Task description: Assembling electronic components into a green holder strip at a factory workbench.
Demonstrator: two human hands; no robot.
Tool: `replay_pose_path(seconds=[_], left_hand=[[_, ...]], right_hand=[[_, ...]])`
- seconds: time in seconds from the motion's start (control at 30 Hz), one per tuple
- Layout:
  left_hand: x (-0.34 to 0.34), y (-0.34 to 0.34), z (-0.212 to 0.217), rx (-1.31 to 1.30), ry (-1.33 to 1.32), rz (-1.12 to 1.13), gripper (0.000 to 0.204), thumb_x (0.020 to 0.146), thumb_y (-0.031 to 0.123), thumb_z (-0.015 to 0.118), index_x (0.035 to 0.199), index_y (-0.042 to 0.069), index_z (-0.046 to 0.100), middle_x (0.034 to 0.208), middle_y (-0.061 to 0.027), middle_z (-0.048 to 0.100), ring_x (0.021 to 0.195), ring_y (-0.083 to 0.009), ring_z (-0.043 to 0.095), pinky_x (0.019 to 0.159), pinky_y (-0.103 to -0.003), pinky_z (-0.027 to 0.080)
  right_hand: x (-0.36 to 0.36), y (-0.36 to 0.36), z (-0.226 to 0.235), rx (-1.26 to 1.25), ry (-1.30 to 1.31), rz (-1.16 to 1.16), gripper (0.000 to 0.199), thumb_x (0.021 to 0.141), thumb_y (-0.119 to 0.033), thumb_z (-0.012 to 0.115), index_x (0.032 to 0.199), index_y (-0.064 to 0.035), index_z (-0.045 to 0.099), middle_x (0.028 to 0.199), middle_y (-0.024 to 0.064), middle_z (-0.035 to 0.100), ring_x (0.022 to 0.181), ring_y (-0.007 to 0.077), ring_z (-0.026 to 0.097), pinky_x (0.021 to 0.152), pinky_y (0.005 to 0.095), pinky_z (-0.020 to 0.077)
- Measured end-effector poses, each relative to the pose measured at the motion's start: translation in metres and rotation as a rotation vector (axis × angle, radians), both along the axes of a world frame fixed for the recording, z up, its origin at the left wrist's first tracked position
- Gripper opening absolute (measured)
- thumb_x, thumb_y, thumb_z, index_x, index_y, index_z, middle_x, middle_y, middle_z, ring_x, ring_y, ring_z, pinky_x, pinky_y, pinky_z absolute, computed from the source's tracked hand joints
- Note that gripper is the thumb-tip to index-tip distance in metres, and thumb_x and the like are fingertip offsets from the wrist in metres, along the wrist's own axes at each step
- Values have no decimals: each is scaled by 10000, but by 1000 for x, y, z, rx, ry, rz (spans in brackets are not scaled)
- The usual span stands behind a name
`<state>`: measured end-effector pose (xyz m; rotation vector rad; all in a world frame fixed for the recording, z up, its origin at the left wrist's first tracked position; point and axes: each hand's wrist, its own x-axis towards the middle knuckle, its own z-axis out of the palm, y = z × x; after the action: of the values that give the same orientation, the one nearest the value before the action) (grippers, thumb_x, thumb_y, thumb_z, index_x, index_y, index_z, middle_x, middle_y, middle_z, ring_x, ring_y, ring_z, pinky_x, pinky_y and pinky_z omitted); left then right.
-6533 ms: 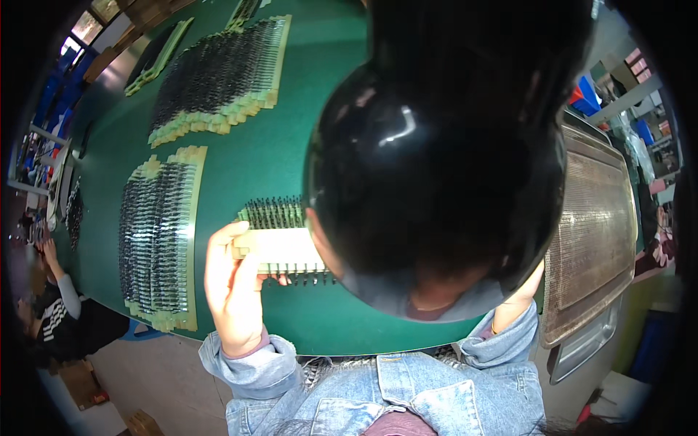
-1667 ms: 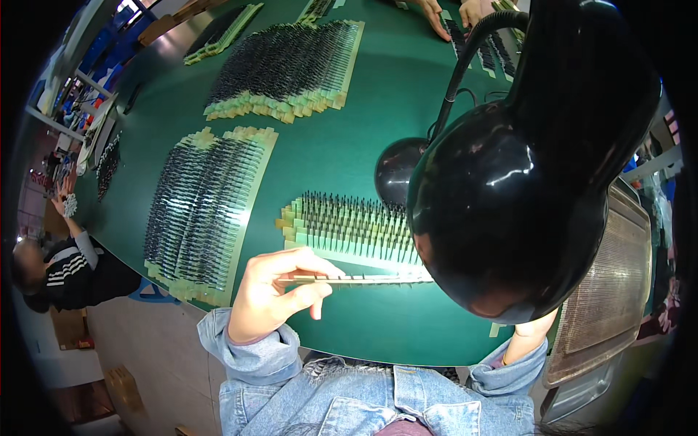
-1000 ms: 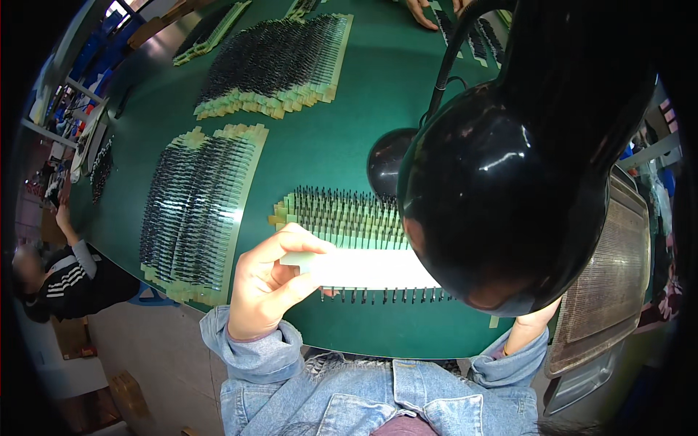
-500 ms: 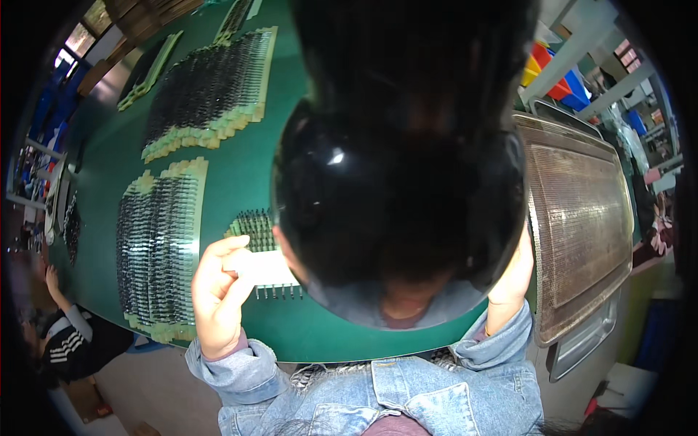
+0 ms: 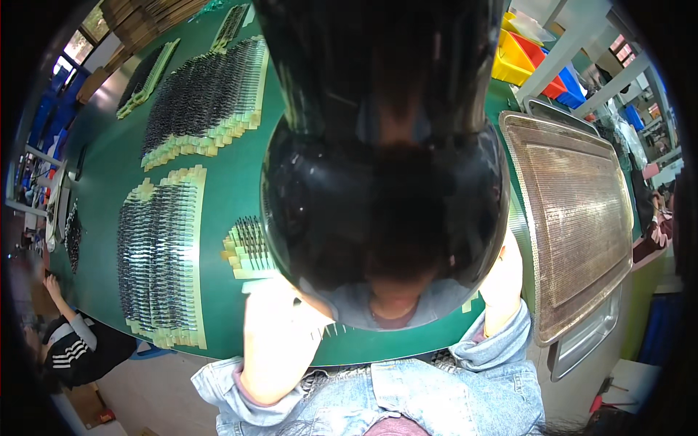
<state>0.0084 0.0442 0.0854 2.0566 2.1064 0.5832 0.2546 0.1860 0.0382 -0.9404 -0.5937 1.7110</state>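
A large glossy black dome on a thick stem [image 5: 385,211] covers the middle of the view and hides most of my fingers. My left hand [image 5: 280,334], washed out by bright light, reaches under the dome's lower left edge. Thin metal pins [image 5: 333,330] of a pale taped strip stick out just below its thumb; the rest of that strip is hidden. My right hand [image 5: 503,280] is at the dome's lower right, its fingers out of sight, with a short pale yellow tape end [image 5: 470,301] beside it. Left of the dome lies a small stack of taped strips with dark pins [image 5: 247,243].
Rows of taped strips with dark parts [image 5: 161,258] and another batch [image 5: 207,94] lie on the green table [image 5: 225,189]. A brown ribbed tray [image 5: 578,225] stands at the right. Yellow, red and blue bins [image 5: 542,69] are beyond it. A co-worker [image 5: 80,338] sits at far left.
My left hand has moved right and toward me, partly under the dome, with the pins beside it. The small stack at left is more exposed. The dome appears shifted slightly left.
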Motion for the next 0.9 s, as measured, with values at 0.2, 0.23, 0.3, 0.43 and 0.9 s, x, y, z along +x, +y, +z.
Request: replay_pose_path(seconds=[0.2,0.23,0.3,0.43,0.9], left_hand=[[-6,-5,-8,-106,-233,-104,151,645,49,561,794,52,589,731,-82,553,681,-242,549,611,-322,455],[-6,-6,-6,-139,-328,-79,157,666,50,566,821,44,591,742,-92,570,693,-250,561,624,-320,461],[-5,-6,-5,-170,-425,-53,164,687,52,572,849,37,594,752,-101,587,704,-258,573,636,-318,466],[-1,-5,-4,-218,-384,21,150,716,52,586,858,5,585,794,-138,601,744,-271,591,665,-319,469],[-5,-14,-18,-163,-373,98,203,691,67,627,877,20,561,741,-108,565,701,-264,571,655,-337,463]], right_hand=[[-7,0,-1,151,-106,164,225,913,-252,365,985,-58,452,807,71,541,680,137,505,630,266,413],[-6,0,0,211,-101,212,236,916,-253,358,996,-51,449,805,74,538,666,139,493,615,265,401],[-9,-2,3,203,-209,166,240,918,-255,352,984,-47,450,801,75,539,660,138,490,620,261,401],[-11,-1,-1,170,-263,128,239,919,-256,349,964,-45,451,791,75,538,655,131,488,623,260,401],[-10,-1,-2,313,-412,234,83,821,-26,500,903,-28,487,768,35,531,666,98,500,616,220,422]])
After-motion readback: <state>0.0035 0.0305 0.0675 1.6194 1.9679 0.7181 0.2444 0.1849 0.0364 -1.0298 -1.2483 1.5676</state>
